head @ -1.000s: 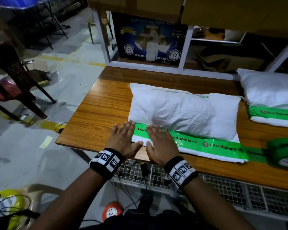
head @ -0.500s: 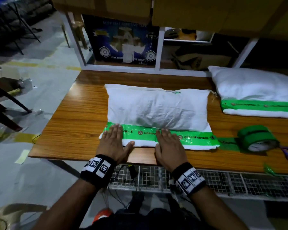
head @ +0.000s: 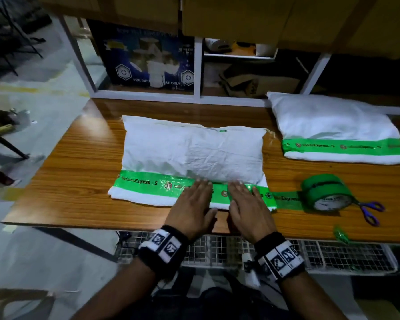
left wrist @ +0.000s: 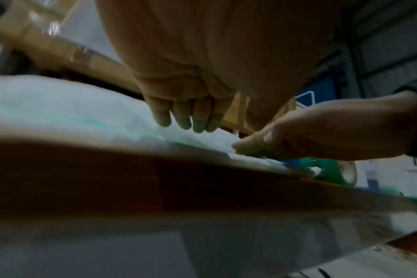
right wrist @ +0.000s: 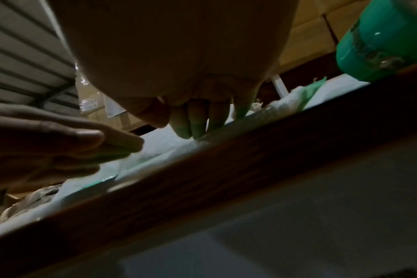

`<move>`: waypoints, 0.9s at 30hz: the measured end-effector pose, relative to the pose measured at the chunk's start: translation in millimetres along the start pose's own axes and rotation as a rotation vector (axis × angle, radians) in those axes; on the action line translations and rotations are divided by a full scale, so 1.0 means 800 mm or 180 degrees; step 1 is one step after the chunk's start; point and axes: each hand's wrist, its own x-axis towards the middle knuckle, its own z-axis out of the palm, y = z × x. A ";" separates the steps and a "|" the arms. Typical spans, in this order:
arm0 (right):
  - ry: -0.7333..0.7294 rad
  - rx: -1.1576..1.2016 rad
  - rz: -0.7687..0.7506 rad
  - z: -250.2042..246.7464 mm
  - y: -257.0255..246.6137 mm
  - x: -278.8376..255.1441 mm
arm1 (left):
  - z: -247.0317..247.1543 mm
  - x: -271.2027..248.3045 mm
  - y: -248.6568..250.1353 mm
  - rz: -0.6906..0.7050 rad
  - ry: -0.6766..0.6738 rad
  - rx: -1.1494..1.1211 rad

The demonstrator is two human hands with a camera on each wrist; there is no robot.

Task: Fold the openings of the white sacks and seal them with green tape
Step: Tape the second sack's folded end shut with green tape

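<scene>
White sack (head: pixel 192 148); green black-lettered tape (head: pixel 148 182); purple-handled scissors (head: pixel 371 211); wood-grain table (head: pixel 79 162).

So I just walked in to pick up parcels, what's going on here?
A person is sealing white sacks. Both the left hand and right hand press flat on the green tape strip across the near sack. The strip is uncut, running to the tape roll beside purple scissors. Another sack, already taped, lies far right.
</scene>
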 end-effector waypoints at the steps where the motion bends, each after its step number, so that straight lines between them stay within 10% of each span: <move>1: 0.0022 -0.0002 -0.0037 0.001 0.008 0.001 | 0.012 0.008 0.007 -0.0159 -0.0184 0.0050; 17: -0.0154 -0.0672 0.0337 -0.007 0.098 -0.041 | 0.022 0.011 -0.018 -0.0216 -0.0403 0.0830; 23: 0.0133 -0.0835 0.0158 -0.019 0.087 -0.034 | 0.027 0.046 0.039 0.0967 -0.0044 0.0899; 27: 0.0722 -0.0273 0.0054 -0.048 0.070 -0.024 | 0.018 0.074 0.100 0.0158 -0.0283 0.0700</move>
